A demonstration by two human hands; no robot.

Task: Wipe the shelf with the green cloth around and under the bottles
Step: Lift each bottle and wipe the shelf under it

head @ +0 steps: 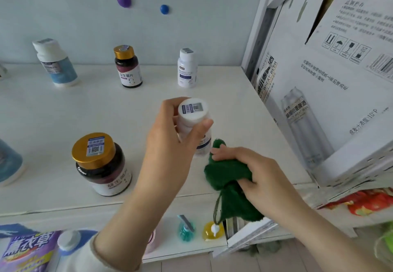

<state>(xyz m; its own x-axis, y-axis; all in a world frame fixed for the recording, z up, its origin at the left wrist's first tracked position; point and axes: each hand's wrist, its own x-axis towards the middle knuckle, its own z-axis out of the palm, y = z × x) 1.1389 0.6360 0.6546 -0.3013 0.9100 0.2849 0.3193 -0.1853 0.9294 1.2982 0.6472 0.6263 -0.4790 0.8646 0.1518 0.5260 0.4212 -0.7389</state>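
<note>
A person's left hand (170,137), at the centre of the frame, gripped a white bottle (192,113) just below its cap with curled fingers and thumb, while the right hand (257,171), lower right of centre, clutched the bunched green cloth (225,171) just beside the bottle's base at the front of the white shelf (63,112). A gold-lidded brown jar (102,165) stood at lower left; a blue-labelled bottle (57,65), a gold-capped dark bottle (128,68) and a small white bottle (187,69) lined the back wall, with a printed cardboard box (319,93) at right
</note>
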